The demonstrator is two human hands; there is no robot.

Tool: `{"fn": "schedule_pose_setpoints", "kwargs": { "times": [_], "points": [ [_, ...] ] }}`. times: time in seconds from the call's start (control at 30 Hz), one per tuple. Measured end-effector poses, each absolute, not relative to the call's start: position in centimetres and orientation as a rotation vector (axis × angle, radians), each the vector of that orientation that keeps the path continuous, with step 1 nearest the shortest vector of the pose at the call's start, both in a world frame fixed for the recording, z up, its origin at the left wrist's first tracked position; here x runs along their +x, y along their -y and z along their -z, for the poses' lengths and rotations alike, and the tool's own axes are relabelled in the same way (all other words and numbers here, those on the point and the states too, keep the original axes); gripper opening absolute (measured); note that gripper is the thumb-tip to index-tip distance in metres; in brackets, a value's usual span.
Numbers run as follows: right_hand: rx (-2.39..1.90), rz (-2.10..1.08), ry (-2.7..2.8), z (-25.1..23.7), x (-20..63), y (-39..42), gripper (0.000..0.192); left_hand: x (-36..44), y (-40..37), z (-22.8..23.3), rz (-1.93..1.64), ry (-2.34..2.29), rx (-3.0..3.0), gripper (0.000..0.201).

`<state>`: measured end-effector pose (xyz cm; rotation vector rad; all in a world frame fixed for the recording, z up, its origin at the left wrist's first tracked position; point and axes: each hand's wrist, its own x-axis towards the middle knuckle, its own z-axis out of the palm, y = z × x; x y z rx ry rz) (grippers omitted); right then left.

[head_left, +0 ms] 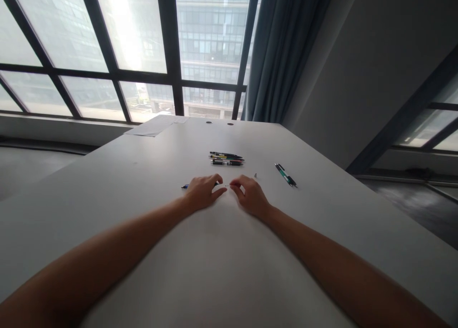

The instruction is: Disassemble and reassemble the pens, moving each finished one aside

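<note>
My left hand [202,192] is curled around a blue pen [184,186], most of it hidden by the fingers. One end of the pen sticks out left of the hand, and the other shows between thumb and index finger, which are apart. Just to the right, my right hand [250,194] pinches a thin, pale piece [226,185] at its fingertips, too small to make out. It points toward the pen's front end. A small grey cone-shaped pen tip [255,175] stands on the table behind my right hand.
Several pens [226,163] lie side by side beyond my hands. To the right rest green pens [285,175]. Paper sheets [153,126] lie at the white table's [222,261] far left, with two dark round fittings [230,124] near the far edge. Windows and a curtain [279,56] stand behind.
</note>
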<state>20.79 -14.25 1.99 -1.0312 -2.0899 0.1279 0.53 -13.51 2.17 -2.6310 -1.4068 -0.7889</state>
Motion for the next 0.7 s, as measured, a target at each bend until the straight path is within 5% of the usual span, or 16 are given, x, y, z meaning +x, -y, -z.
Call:
{"fn": "schedule_pose_setpoints", "kwargs": {
  "times": [0.7],
  "points": [
    [-0.834, -0.088, 2.056, -2.35, 20.67, 14.65, 0.009, 0.62, 13.57, -2.23, 0.955, 1.073, -2.646, 0.028]
  ]
}}
